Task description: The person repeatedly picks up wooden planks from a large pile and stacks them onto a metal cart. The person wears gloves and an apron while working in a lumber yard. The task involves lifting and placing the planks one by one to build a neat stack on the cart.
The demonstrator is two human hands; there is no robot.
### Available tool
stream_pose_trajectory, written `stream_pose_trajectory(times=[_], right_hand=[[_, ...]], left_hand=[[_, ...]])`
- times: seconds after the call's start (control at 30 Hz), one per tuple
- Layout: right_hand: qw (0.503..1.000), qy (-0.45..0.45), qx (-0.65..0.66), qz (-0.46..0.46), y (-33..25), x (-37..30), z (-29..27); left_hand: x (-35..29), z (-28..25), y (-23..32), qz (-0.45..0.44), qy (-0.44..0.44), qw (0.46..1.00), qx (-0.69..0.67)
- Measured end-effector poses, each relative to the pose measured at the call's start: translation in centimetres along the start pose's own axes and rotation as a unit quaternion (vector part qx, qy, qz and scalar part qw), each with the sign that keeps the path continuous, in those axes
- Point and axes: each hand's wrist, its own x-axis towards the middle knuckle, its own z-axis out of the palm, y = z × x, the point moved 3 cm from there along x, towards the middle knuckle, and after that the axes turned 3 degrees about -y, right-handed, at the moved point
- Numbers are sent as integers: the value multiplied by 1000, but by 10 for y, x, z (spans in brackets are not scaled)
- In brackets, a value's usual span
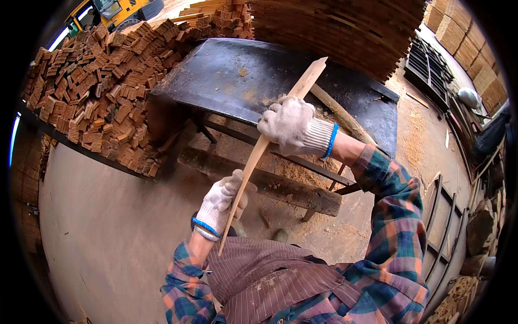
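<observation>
A long, thin wooden strip (pixel 256 155) runs slantwise in front of me, its broken-looking, pointed far end over the dark metal table (pixel 216 70) and its narrow near end by my apron. My right hand (pixel 291 125), in a white knit glove with a blue cuff, is wrapped round the strip above the table's near edge. Lower down, my left hand (pixel 220 202), gloved the same way, is closed round the strip's near part. Just beyond my right hand, a rounded wooden stick (pixel 342 114) lies on the table among sawdust.
Short wooden pieces (pixel 102 89) are heaped at the left. Tall stacked boards (pixel 334 29) stand behind the table. A low wooden bench (pixel 286 190) sits below its near edge. Black metal frames (pixel 445 227) lie at the right. A yellow vehicle (pixel 116 13) stands far left.
</observation>
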Motion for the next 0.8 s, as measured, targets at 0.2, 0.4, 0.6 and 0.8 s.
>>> stream_pose_trajectory(times=[0.2, 0.4, 0.6, 0.8], right_hand=[[999, 6, -44, 29, 80, 34, -16], [991, -47, 3, 128, 143, 100, 28], [978, -170, 26, 121, 196, 220, 105], [896, -282, 262, 222, 199, 335, 139]], left_hand=[[60, 64, 60, 19, 13, 983, 182], [165, 46, 122, -58, -32, 998, -19], [252, -4, 190, -92, -14, 996, -2], [304, -16, 244, -6, 155, 988, -13]])
